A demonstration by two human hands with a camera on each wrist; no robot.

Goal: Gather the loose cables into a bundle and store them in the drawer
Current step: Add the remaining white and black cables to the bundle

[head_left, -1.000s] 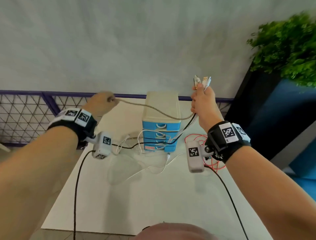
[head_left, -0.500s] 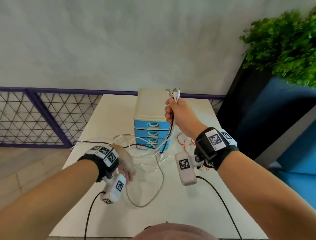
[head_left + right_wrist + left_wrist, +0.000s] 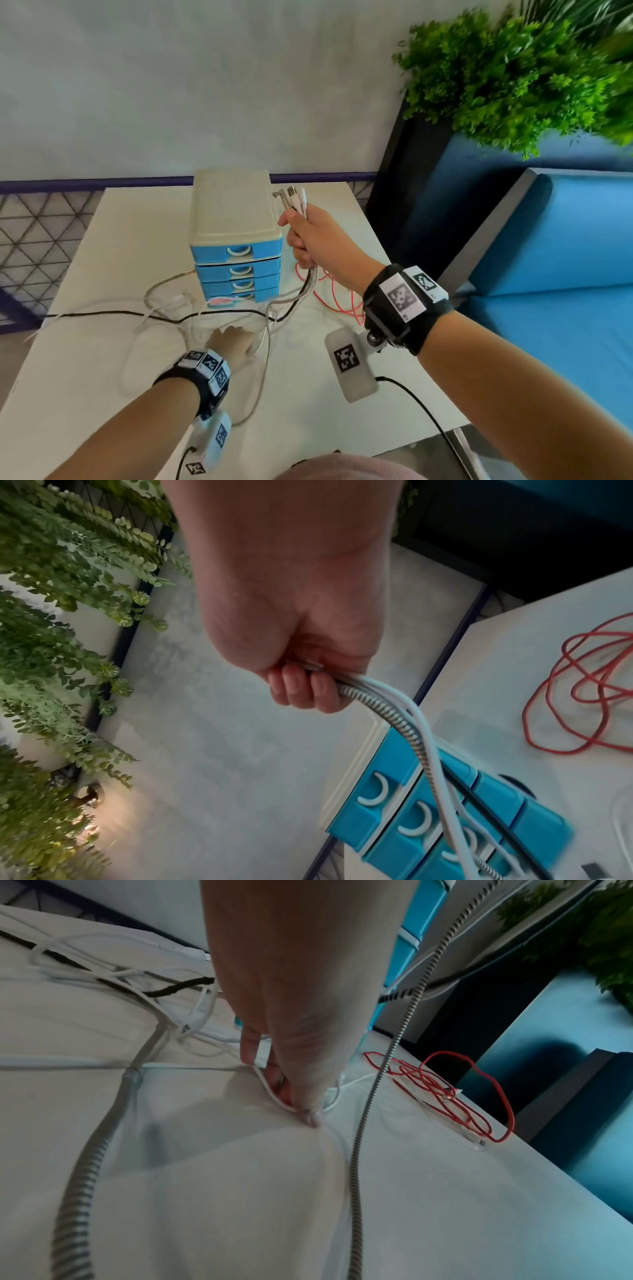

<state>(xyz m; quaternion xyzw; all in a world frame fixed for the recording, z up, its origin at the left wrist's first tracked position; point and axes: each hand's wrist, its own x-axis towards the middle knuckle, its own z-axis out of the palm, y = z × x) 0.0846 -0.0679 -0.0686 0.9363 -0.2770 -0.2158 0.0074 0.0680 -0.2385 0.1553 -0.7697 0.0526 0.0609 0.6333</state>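
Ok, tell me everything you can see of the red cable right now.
The red cable is thin, with a smooth plastic-looking jacket, and lies in a loose tangle of overlapping loops on the white table, right of the blue drawer unit. A small connector sits within the tangle. Neither hand touches it; the right hand grips other cables above it.

Left hand [image 3: 233, 346] fingertips hidden underneath.

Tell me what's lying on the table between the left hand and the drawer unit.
In the head view, a tangle of white cables and a black cable lies between the left hand and the drawer unit.
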